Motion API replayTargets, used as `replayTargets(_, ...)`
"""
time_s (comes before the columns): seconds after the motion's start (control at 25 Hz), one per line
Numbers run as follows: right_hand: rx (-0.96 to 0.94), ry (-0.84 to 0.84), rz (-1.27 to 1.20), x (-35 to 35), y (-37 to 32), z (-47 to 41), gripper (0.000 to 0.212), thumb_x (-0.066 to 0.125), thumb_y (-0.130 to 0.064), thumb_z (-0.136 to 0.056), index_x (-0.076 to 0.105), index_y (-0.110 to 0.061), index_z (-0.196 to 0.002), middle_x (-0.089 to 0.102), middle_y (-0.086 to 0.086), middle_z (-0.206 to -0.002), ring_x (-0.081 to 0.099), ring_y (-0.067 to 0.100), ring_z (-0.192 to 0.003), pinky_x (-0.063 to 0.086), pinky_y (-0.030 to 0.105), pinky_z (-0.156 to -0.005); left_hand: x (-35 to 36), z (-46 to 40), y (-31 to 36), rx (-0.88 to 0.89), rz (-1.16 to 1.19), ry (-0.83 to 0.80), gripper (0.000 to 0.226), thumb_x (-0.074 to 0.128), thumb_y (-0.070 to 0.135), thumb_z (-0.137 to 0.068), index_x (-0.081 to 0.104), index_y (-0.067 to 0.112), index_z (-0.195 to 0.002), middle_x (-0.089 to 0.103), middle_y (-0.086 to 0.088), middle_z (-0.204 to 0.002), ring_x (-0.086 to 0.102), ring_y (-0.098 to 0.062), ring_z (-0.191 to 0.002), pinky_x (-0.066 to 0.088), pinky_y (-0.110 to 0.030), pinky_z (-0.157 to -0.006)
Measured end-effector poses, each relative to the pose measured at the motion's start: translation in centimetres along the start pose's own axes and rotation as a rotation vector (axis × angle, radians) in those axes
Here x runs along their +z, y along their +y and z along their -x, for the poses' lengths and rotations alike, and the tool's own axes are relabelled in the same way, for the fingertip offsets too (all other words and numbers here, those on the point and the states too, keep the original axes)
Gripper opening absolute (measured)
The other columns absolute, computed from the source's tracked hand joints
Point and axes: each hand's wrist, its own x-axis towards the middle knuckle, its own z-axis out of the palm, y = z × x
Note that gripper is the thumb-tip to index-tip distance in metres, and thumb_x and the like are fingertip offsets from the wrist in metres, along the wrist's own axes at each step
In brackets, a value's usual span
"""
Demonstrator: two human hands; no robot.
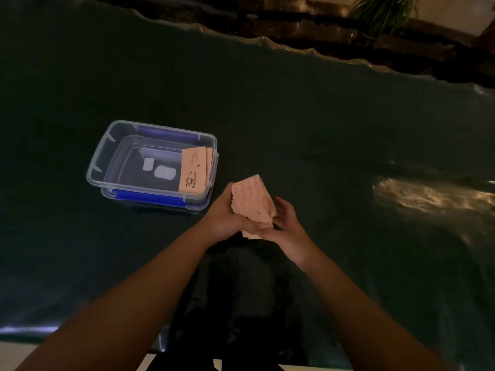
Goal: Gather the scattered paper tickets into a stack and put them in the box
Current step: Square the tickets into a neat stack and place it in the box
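A thick stack of pale pink paper tickets [253, 202] is held upright between both hands, just above the dark table. My left hand [225, 215] grips its left side and my right hand [285, 226] closes on its right and lower edge. A clear plastic box [107, 153] with blue side clips stands to the left of my hands, its top uncovered. Inside it, a few tickets [194, 170] printed with a coffee cup lie against the right wall.
The table [321, 129] has a dark green glossy top with a wavy far edge. A bright glare patch [428, 195] lies at the right. A potted plant [383, 12] stands beyond the far edge. The near table edge runs along the bottom.
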Motion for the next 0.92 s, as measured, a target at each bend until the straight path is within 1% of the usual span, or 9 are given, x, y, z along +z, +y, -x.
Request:
replayTargets(0.16, 0.026, 0.054, -0.197, 0.6, 1.8, 1.1, 0.104, 0.095, -0.018, -0.057, 0.046, -0.05, -0.143, 0.069, -0.013, -0.134, 0.064, 0.017, -0.13, 0.057, 0.047, -0.106, 1.4, 0.7, 0.7, -0.094, 0.261, -0.082, 0.094, 0.087, 0.001, -0.056, 0.051, 0.014, -0.142, 0.07, -0.01, -0.129, 0.065, -0.026, -0.122, 0.052, -0.053, -0.105)
replayTargets(0.28, -0.036, 0.136, -0.19, 0.1, 2.0, 1.4, 0.112, 0.09, -0.013, -0.055, 0.039, -0.057, -0.145, 0.069, -0.015, -0.133, 0.065, 0.012, -0.127, 0.057, 0.043, -0.104, 1.7, 1.2, 1.0, -0.056, 0.364, -0.204, 0.075, 0.075, -0.006, -0.069, 0.053, 0.007, -0.14, 0.069, -0.017, -0.129, 0.065, -0.031, -0.124, 0.054, -0.049, -0.103)
replayTargets(0.4, -0.107, 0.086, -0.094, -1.6, 1.6, 1.9, 0.122, 0.09, -0.009, -0.058, 0.03, -0.054, -0.153, 0.068, -0.025, -0.13, 0.065, 0.004, -0.125, 0.058, 0.038, -0.1, 0.7, 1.0, 0.7, -0.045, 0.415, -0.262, 0.082, 0.069, -0.01, -0.075, 0.041, 0.015, -0.148, 0.06, -0.02, -0.139, 0.06, -0.034, -0.129, 0.053, -0.052, -0.104)
replayTargets(0.48, -0.124, 0.076, -0.039, -2.9, 1.4, 2.3, 0.114, 0.093, -0.006, -0.057, 0.039, -0.046, -0.149, 0.068, -0.02, -0.132, 0.065, 0.007, -0.127, 0.059, 0.042, -0.101, -0.1, 0.6, 0.3, -0.007, 0.241, -0.214, 0.091, 0.082, -0.002, -0.071, 0.041, 0.036, -0.143, 0.062, -0.004, -0.137, 0.062, -0.022, -0.127, 0.057, -0.044, -0.098)
replayTargets(0.56, -0.146, 0.092, 0.065, -3.6, 1.2, 2.5, 0.107, 0.093, -0.005, -0.058, 0.044, -0.051, -0.141, 0.066, -0.014, -0.134, 0.064, 0.002, -0.125, 0.059, 0.036, -0.1, -0.6, 0.3, -0.2, 0.018, -0.033, -0.196, 0.09, 0.093, 0.018, -0.062, 0.045, 0.052, -0.13, 0.066, 0.018, -0.127, 0.063, -0.001, -0.12, 0.056, -0.03, -0.094)
replayTargets(0.64, -0.148, 0.134, 0.24, -3.8, 1.2, 2.5, 0.106, 0.091, -0.011, -0.06, 0.038, -0.065, -0.135, 0.055, -0.011, -0.135, 0.059, -0.007, -0.118, 0.056, 0.019, -0.09, -0.6, -0.1, -0.9, 0.039, -0.236, -0.16, 0.09, 0.096, 0.032, -0.056, 0.045, 0.056, -0.126, 0.065, 0.027, -0.122, 0.059, 0.011, -0.115, 0.048, -0.021, -0.091)
replayTargets(0.72, -0.139, 0.169, 0.352, -3.7, 1.6, 2.3, 0.111, 0.089, -0.02, -0.062, 0.028, -0.07, -0.14, 0.043, -0.013, -0.133, 0.052, -0.009, -0.117, 0.045, 0.013, -0.089, -0.3, -0.4, -2.0, 0.089, -0.408, -0.094, 0.096, 0.095, 0.044, -0.054, 0.041, 0.052, -0.132, 0.057, 0.029, -0.124, 0.052, 0.008, -0.121, 0.04, -0.024, -0.097)
replayTargets(0.8, -0.112, 0.178, 0.418, -3.3, 2.4, 2.0, 0.121, 0.088, -0.028, -0.066, 0.013, -0.057, -0.157, 0.038, -0.009, -0.135, 0.046, 0.002, -0.126, 0.041, 0.026, -0.104, -0.1, -0.3, -3.2, 0.105, -0.539, -0.049, 0.101, 0.091, 0.054, -0.052, 0.036, 0.049, -0.136, 0.045, 0.03, -0.128, 0.038, -0.004, -0.131, 0.035, -0.035, -0.105)
replayTargets(0.92, -0.026, 0.194, 0.608, -2.8, 4.2, 1.4, 0.126, 0.082, -0.042, -0.073, -0.005, -0.044, -0.164, 0.033, 0.005, -0.153, 0.033, 0.027, -0.141, 0.026, 0.051, -0.119, 0.4, -0.4, -4.8, 0.086, -0.653, -0.01, 0.107, 0.087, 0.058, -0.054, 0.031, 0.044, -0.144, 0.042, 0.014, -0.145, 0.028, -0.015, -0.141, 0.025, -0.046, -0.114)
